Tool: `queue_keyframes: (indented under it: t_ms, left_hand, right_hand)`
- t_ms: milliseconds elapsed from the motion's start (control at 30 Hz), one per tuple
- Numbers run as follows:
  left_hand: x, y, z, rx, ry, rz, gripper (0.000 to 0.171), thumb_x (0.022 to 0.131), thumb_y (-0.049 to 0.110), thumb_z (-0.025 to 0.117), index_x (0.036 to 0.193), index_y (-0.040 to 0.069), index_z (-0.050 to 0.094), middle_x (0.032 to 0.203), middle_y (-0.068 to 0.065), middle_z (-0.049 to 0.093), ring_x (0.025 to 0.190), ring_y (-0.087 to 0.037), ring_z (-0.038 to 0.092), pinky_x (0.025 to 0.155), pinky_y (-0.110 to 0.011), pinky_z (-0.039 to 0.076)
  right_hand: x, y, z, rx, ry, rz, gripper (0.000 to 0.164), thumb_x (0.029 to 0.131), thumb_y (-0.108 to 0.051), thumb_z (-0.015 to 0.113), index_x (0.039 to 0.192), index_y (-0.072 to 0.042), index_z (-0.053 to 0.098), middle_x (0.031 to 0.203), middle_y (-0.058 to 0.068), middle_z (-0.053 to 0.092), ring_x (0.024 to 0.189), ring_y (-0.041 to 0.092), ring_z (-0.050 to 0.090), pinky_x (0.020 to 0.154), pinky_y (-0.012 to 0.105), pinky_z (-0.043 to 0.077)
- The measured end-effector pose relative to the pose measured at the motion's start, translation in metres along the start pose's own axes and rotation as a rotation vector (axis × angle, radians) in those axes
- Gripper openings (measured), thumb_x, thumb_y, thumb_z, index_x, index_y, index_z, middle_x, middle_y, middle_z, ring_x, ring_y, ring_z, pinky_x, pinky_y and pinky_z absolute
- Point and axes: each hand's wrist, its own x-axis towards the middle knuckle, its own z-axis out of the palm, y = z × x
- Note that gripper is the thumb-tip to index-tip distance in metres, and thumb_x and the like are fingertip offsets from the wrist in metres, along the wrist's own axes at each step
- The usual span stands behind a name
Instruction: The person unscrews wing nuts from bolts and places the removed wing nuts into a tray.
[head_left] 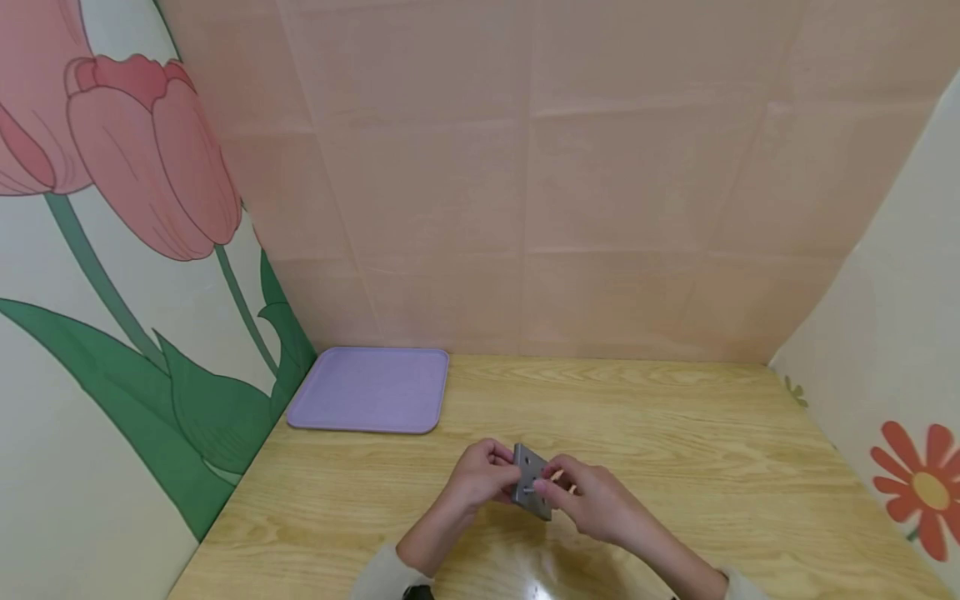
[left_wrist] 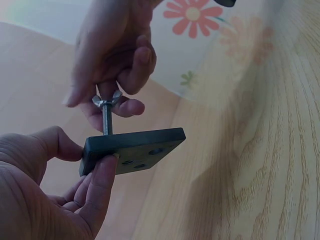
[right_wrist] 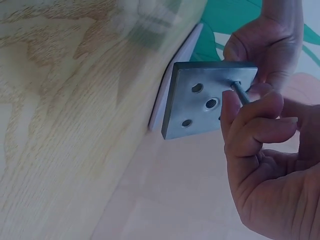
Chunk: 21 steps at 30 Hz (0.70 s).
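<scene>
A small square grey metal plate (head_left: 536, 505) with several round holes (right_wrist: 211, 103) is held tilted above the table. My left hand (head_left: 480, 477) grips it by one edge, thumb on one side and fingers on the other. A threaded wing screw (left_wrist: 107, 120) stands in a hole near one corner, most of its shank outside the plate. At its winged end my right hand (head_left: 600, 500) has thumb and fingers curled about the wings. In the right wrist view those fingers hide the wings, and only part of the shank (right_wrist: 240, 92) shows.
On the wood-grain table (head_left: 675, 417), a flat lilac tray (head_left: 367, 387) lies at the back left. A pinkish-beige sheet (head_left: 525, 208) closes off the back. Flower-printed panels (head_left: 862, 333) stand along the left and right sides.
</scene>
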Motion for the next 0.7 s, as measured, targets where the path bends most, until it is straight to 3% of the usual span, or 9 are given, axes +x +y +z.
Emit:
queue_keyframes:
  t_ms: [167,267,533,700]
  left_hand:
    - [-0.0003,0.0003,0.0002,0.002,0.001,-0.002,0.024,0.074,0.000,0.068,0.097,-0.002,0.061,0.076,-0.005,0.063,0.059,-0.015,0.061,0.052,-0.030,0.058]
    - [-0.0006,0.0000,0.0004,0.005,0.001,-0.004,0.024,0.074,-0.001,0.068,0.097,-0.002,0.061,0.076,-0.005,0.063,0.060,-0.016,0.062,0.053,-0.032,0.059]
    - [-0.0019,-0.0001,0.0009,-0.014,-0.005,0.003,0.025,0.074,-0.002,0.068,0.098,-0.002,0.060,0.077,-0.004,0.061,0.060,-0.016,0.062,0.054,-0.033,0.060]
    - [-0.0024,0.0006,0.0005,-0.016,-0.007,0.003,0.024,0.074,-0.001,0.067,0.097,-0.002,0.060,0.076,-0.006,0.062,0.060,-0.015,0.062,0.053,-0.031,0.059]
  right_hand:
    - [0.0030,0.0011,-0.0012,0.095,-0.033,0.136,0.058,0.105,-0.054,0.039,0.098,-0.004,0.068,0.074,0.003,0.069,0.049,0.016,0.052,0.045,0.028,0.040]
    - [0.0038,0.0038,0.0003,0.144,-0.057,0.148,0.064,0.106,-0.054,0.034,0.090,-0.002,0.069,0.069,0.005,0.069,0.046,0.013,0.051,0.044,0.025,0.039]
    - [0.0025,0.0054,0.0034,0.172,-0.071,0.146,0.057,0.108,-0.046,0.036,0.087,-0.002,0.065,0.063,0.003,0.064,0.045,0.011,0.047,0.043,0.022,0.032]
    - [0.0018,0.0041,0.0040,0.082,-0.044,0.132,0.041,0.106,-0.040,0.046,0.086,-0.008,0.061,0.064,0.000,0.062,0.046,0.013,0.049,0.044,0.025,0.037]
